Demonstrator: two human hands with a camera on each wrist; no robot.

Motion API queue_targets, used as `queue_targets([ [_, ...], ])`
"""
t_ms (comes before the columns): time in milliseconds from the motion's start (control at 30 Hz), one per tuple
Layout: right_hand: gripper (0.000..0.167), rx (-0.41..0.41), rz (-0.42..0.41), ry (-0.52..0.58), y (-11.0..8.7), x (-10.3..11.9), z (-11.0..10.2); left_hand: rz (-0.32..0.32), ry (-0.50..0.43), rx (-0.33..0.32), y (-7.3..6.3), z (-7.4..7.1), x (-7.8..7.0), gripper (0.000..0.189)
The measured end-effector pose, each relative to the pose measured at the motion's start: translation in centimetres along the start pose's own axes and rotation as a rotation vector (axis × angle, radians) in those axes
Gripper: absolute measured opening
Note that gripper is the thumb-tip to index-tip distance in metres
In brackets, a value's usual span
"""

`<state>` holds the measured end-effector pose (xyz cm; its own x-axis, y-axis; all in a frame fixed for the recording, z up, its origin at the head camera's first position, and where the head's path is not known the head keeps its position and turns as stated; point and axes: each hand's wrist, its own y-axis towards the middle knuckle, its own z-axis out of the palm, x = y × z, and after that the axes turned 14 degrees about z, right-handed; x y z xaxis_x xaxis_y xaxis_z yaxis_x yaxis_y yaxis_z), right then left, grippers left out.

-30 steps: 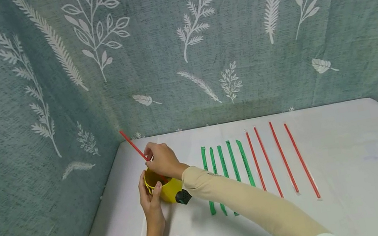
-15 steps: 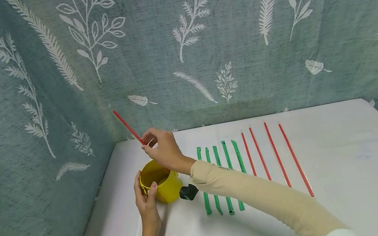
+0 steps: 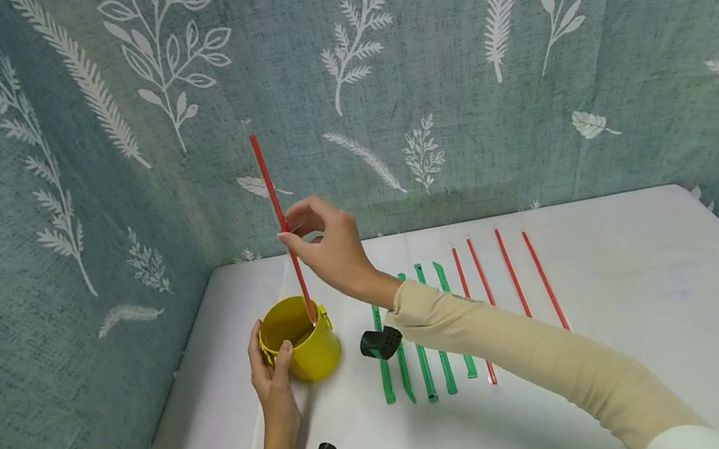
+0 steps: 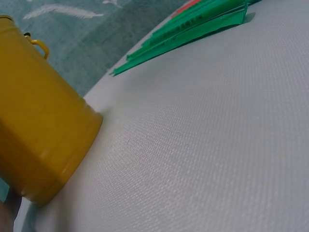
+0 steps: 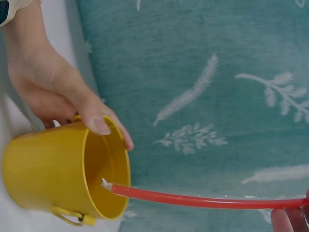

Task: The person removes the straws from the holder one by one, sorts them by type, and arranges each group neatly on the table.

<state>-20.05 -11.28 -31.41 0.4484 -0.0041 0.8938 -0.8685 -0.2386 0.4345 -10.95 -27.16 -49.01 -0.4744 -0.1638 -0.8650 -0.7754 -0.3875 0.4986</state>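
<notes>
A red straw (image 3: 267,176) in a clear wrapper stands nearly upright, pinched partway along by my right hand (image 3: 335,249). Its wrapped lower end is at the mouth of a small yellow bucket (image 3: 318,356); in the right wrist view the straw (image 5: 193,200) crosses the rim. My left hand (image 3: 277,391) grips the bucket's left side at the rim, thumb towards me. The bucket (image 4: 43,111) rests upright on the table in the left wrist view, where that hand is mostly out of sight. Inside the bucket, the bottom is hard to make out.
Several green stick packets (image 3: 425,361) lie in a row right of the bucket, partly under my right forearm. More red straws (image 3: 512,270) lie beyond them on the white table (image 3: 676,297). A leaf-patterned green curtain (image 3: 433,67) hangs behind and along the left.
My right hand has risen and moved right with the straw, which has swung from a leftward slant to nearly upright. Its lower end has come up to the rim. My left hand keeps its grip.
</notes>
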Motion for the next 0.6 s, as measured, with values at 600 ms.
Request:
queue_targets([
  [600, 0.023, -0.012, 0.025, 0.023, -1.6, 3.5, -4.8, 0.017, -0.027, -0.002, 0.0, -0.1, 0.1, 0.061],
])
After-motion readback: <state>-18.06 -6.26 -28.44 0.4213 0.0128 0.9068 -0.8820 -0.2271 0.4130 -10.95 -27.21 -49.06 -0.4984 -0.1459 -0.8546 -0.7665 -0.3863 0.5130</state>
